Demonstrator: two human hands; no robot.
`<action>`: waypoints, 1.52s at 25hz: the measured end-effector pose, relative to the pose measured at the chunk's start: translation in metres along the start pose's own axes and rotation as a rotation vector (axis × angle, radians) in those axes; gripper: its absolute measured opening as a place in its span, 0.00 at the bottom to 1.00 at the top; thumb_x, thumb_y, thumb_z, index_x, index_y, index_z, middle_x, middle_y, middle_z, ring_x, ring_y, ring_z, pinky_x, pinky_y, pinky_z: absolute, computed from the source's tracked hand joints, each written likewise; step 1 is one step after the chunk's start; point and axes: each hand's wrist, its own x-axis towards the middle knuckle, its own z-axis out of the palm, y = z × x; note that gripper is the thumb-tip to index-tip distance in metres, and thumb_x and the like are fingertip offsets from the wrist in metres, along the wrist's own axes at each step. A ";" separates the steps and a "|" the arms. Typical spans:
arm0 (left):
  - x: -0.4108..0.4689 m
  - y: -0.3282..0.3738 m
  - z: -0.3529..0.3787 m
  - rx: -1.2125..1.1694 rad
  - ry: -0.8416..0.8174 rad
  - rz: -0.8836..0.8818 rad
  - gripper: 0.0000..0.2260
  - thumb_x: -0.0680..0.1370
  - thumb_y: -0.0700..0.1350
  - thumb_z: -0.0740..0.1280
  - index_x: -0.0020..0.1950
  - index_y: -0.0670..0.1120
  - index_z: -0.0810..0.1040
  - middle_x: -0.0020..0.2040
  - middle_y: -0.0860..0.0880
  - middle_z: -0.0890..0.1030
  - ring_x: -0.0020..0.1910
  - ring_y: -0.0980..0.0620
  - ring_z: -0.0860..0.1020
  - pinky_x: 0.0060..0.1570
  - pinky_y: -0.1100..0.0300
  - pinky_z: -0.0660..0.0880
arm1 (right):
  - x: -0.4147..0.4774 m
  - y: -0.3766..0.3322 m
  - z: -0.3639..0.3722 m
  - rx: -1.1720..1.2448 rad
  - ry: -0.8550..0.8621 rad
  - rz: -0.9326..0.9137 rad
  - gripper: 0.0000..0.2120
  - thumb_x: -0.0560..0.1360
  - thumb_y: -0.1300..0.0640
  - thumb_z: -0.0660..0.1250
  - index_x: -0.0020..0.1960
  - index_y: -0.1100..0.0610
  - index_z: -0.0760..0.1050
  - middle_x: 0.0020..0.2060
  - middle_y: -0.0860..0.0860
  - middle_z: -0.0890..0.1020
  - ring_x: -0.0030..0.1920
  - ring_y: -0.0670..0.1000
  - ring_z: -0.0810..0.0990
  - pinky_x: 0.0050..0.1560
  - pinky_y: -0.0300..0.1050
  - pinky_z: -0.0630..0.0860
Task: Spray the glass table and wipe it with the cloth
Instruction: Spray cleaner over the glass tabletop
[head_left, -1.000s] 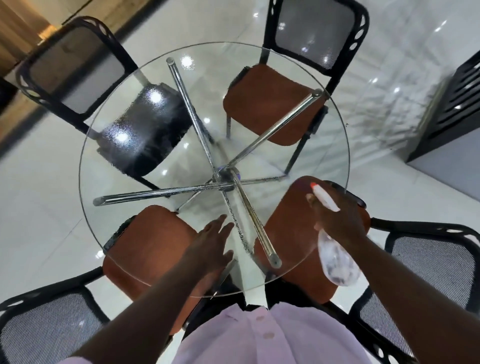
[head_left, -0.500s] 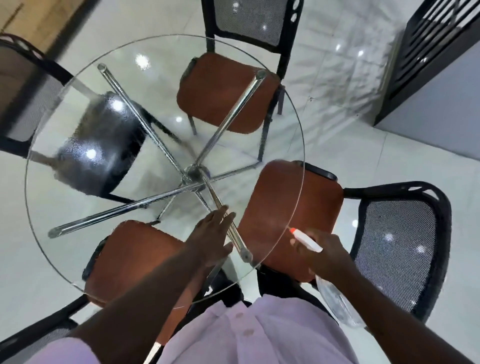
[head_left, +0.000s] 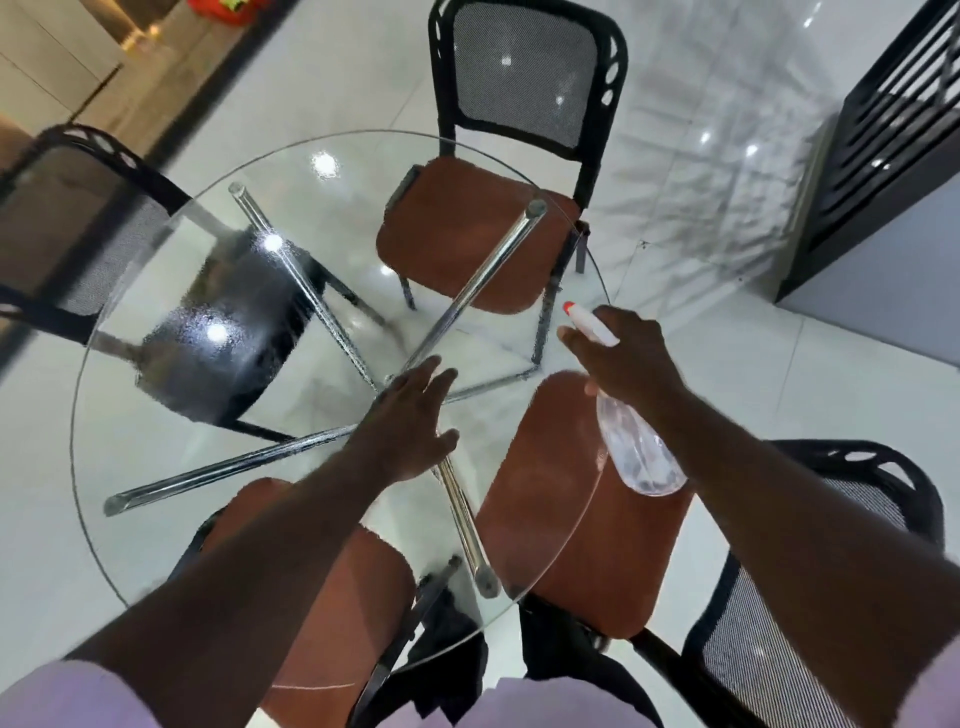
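A round glass table (head_left: 156, 467) on crossed chrome legs (head_left: 467, 291) fills the middle of the view. Fine spray droplets mist its left part. My left hand (head_left: 410, 421) lies flat on the glass near the centre, fingers straight. My right hand (head_left: 623, 358) grips a clear spray bottle (head_left: 639, 457) with a white head and red nozzle (head_left: 571, 309), held over the table's right edge with the nozzle pointing left across the glass. No cloth is in view.
Several black mesh chairs with brown seats ring the table: one at the back (head_left: 524, 83), one at the right (head_left: 810, 597), one at the left (head_left: 67, 218), one beneath my left arm (head_left: 311, 597). A dark slatted cabinet (head_left: 893, 135) stands at far right on the glossy white floor.
My right hand has lifted the spray bottle up and forward over the table's right edge. My left hand slid further toward the table's centre. The view tilted upward.
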 end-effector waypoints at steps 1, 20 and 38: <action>0.001 -0.003 -0.005 -0.024 0.025 -0.012 0.37 0.79 0.56 0.69 0.84 0.49 0.57 0.85 0.47 0.54 0.82 0.43 0.57 0.79 0.44 0.62 | 0.009 -0.008 0.001 -0.001 0.021 -0.004 0.16 0.79 0.42 0.72 0.39 0.52 0.77 0.30 0.50 0.83 0.24 0.51 0.85 0.35 0.43 0.82; -0.141 -0.132 0.027 -0.440 0.243 -0.425 0.23 0.77 0.46 0.76 0.71 0.45 0.78 0.68 0.45 0.79 0.67 0.43 0.77 0.71 0.52 0.69 | -0.041 -0.109 0.119 0.117 -0.126 -0.067 0.12 0.76 0.49 0.78 0.48 0.59 0.86 0.35 0.62 0.85 0.23 0.57 0.83 0.32 0.59 0.85; -0.324 -0.221 0.130 -0.555 0.355 -0.548 0.23 0.75 0.46 0.77 0.68 0.43 0.78 0.70 0.39 0.77 0.66 0.37 0.78 0.63 0.44 0.78 | -0.178 -0.191 0.305 -0.087 -0.380 -0.167 0.12 0.76 0.47 0.76 0.49 0.57 0.86 0.38 0.56 0.88 0.26 0.57 0.85 0.34 0.49 0.84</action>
